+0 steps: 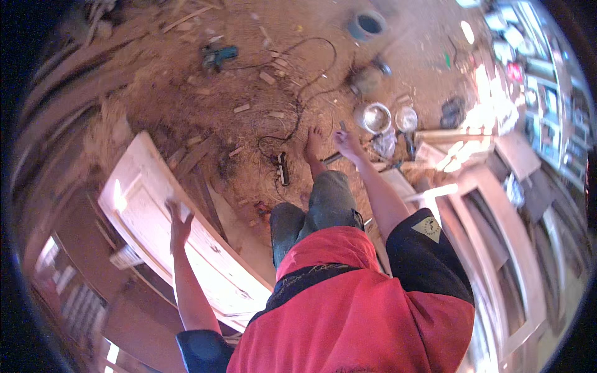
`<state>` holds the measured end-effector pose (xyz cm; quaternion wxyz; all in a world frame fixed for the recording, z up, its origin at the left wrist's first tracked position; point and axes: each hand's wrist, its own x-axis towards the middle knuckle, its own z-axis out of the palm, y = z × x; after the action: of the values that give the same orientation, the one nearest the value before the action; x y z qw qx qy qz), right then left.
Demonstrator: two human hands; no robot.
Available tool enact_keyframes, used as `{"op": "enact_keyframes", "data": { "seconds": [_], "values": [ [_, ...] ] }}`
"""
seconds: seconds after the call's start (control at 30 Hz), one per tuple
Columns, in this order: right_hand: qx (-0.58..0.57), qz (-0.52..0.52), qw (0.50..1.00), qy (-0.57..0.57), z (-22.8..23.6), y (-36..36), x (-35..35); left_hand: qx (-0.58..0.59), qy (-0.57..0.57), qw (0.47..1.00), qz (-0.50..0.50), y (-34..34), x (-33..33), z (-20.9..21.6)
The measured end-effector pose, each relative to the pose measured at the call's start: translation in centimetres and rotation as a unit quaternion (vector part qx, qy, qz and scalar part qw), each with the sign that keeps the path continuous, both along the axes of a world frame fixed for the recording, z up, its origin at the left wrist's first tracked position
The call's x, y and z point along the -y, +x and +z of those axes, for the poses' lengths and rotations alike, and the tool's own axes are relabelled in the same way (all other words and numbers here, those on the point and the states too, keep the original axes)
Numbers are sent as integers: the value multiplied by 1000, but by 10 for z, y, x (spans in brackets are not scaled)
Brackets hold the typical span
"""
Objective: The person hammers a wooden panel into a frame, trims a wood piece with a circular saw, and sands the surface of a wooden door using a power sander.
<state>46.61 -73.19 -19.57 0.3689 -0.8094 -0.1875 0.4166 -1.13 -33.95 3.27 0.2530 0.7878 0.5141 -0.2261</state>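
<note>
Panel (pixel 210 250) at 8 o'clock: left hand (pixel 180 225) open against it, apparently steadying. Right hand (pixel 349 147) at 2 o'clock: cannot tell whether gripping. Next move likely calls for firm left-side support.

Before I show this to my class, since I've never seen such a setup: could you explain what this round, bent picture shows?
There is no robot here, only a person working bare-handed. The picture comes from a wide fisheye camera on their head, looking down; that is why straight edges curve and the red shirt fills the bottom.

The left hand, fingers spread, is at a pale wooden panel. The right hand reaches forward and may be holding something slim, but it is too blurred to tell.

On the floor, strewn with wood scraps, lie a blue-green power tool and, farther right, a shiny round bowl.
</note>
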Motion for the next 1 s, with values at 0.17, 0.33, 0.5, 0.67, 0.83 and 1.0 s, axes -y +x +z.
{"op": "enact_keyframes", "data": {
  "seconds": [0.17,0.33,0.5,0.67,0.83,1.0],
  "values": [
    [-212,-124,961,130,7,-9,20,157,249,953,67,-80,53,-23],
    [324,321,889,-36,-23,56,127,299,204,919,156,65,237,-40],
    [51,364,929,-41,44,-122,77,255,-50,951,169,-90,534,-98],
    [100,515,850,48,50,-199,43,81,20,754,651,-218,751,-85],
    [187,651,734,55,115,-303,49,28,157,545,823,-245,882,-36],
    [184,734,653,-5,131,-361,60,17,344,424,837,-270,851,-13]
  ]
}}
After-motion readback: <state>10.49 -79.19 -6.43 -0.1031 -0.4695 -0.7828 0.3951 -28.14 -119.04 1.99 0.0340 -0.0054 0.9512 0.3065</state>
